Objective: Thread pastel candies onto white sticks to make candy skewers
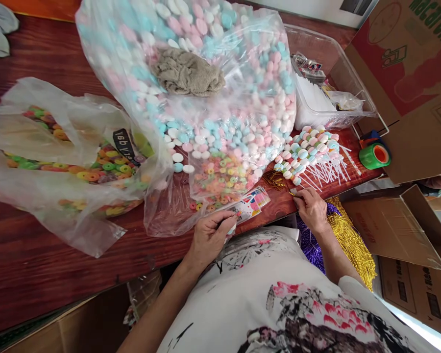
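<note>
My left hand (211, 238) is closed at the table's front edge, pinching a small pale piece of candy (232, 229), mostly hidden by the fingers. Between the fingertips of my right hand (312, 210) is a short gold twist tie (292, 194). A loose bunch of gold twist ties (274, 179) lies just beyond that hand. Printed cards (255, 202) rest on the table between my two hands. Finished-looking candy sticks (306, 149), with pastel candies on white sticks, are piled past my right hand.
A large clear bag of pastel candies (220, 130) fills the middle, a brown cloth (189, 72) on it. Left lies a bag of ring candies (106, 164). At right are a plastic bin (329, 41), green tape (371, 157) and cardboard boxes (415, 93). Gold bead strings (353, 245) hang below.
</note>
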A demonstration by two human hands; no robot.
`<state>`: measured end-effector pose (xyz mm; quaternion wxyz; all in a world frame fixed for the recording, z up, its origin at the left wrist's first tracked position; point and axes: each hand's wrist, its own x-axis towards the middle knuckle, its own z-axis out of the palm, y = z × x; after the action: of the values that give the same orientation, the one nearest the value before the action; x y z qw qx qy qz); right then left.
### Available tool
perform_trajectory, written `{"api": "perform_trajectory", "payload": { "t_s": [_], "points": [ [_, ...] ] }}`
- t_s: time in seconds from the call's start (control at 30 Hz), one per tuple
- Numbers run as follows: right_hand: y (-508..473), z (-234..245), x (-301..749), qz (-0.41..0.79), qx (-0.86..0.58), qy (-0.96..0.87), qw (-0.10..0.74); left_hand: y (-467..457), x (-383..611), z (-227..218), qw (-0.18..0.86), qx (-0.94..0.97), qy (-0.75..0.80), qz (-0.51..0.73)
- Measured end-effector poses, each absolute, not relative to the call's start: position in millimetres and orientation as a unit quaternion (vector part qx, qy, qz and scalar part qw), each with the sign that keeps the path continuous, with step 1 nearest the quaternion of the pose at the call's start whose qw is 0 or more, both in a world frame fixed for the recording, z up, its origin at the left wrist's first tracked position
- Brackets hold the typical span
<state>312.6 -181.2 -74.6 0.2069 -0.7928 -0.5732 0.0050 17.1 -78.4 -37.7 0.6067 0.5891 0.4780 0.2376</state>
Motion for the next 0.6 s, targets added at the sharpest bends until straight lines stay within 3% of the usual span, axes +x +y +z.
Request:
{"api": "perform_trajectory", "payload": {
  "t_s": [0.17,0.27,0.6],
  "points": [
    [-176,-75,310,0.0,-0.808,-0.571,0.145,-79,18,-34,0.607,0.586,0.482,0.237],
    [-178,-75,308,0.0,-0.797,-0.583,0.16,-80,19,-29,0.622,0.564,0.488,0.238],
    [-172,-61,273,0.211,-0.687,-0.501,0.483,-78,22,-27,0.747,0.393,0.471,0.255]
  ]
}}
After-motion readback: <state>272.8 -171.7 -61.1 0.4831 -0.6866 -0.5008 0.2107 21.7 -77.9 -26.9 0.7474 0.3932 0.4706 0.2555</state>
